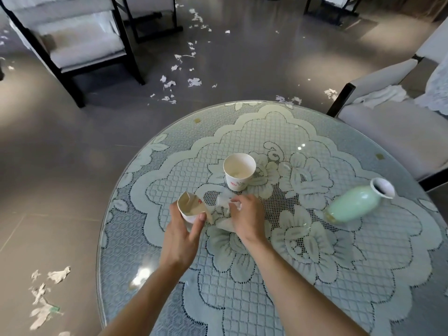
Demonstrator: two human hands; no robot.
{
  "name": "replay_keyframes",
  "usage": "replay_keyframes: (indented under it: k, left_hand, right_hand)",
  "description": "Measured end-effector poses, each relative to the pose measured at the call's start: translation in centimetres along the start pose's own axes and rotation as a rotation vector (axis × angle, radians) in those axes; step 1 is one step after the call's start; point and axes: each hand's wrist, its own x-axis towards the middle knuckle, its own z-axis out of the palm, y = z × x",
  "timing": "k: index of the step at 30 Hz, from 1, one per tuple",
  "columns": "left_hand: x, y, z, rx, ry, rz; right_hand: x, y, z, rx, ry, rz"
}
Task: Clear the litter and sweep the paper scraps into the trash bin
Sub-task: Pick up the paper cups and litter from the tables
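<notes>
Left hand (181, 235) curls its fingers round a crushed white paper cup (189, 207); right hand (246, 218) pinches crumpled white tissue (224, 202) over the tabletop (339, 275).

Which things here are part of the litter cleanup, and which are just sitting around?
Cleanup: crushed paper cup, gripped by the left hand; crumpled paper, held by the right hand; upright paper cup; paper scraps on the floor.

Sitting around: green vase lying on its side; lace-covered table; chairs.
</notes>
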Motion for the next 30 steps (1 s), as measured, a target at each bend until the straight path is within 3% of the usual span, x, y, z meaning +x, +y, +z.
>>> replay_keyframes:
  k: [5,9,12,15,18,22,30]
  left_hand:
    - [-0.1,0.5,-0.2,-0.016,0.004,-0.017]
    - [0.0,1.1,-0.2,-0.038,-0.004,-0.021]
    - [0.2,1.2,-0.5,-0.031,-0.002,-0.022]
    - [0.4,0.8,-1.1,-0.027,0.022,-0.016]
    - [0.5,0.3,-1.9,-0.037,0.04,-0.018]
    - [1.1,-0.1,-2.8,-0.042,0.037,-0.033]
    - [1.9,-0.2,-3.4,-0.052,0.059,-0.051]
  right_hand:
    - [-0.7,-2.7,-2.9,0.337,0.346,0.086]
    - [3.2,-4.8,-6.1,0.402,0.435,0.12]
    - [5.8,-6.2,-6.6,0.396,0.348,0.1]
    - [6.9,-6.4,-5.4,0.289,0.154,0.044]
    - [7.0,-5.9,-3.6,0.034,0.011,0.001]
    - [7.3,-5.6,-2.3,-0.254,-0.002,-0.015]
    - [7.7,-6.5,-2.7,-0.15,-0.128,0.069]
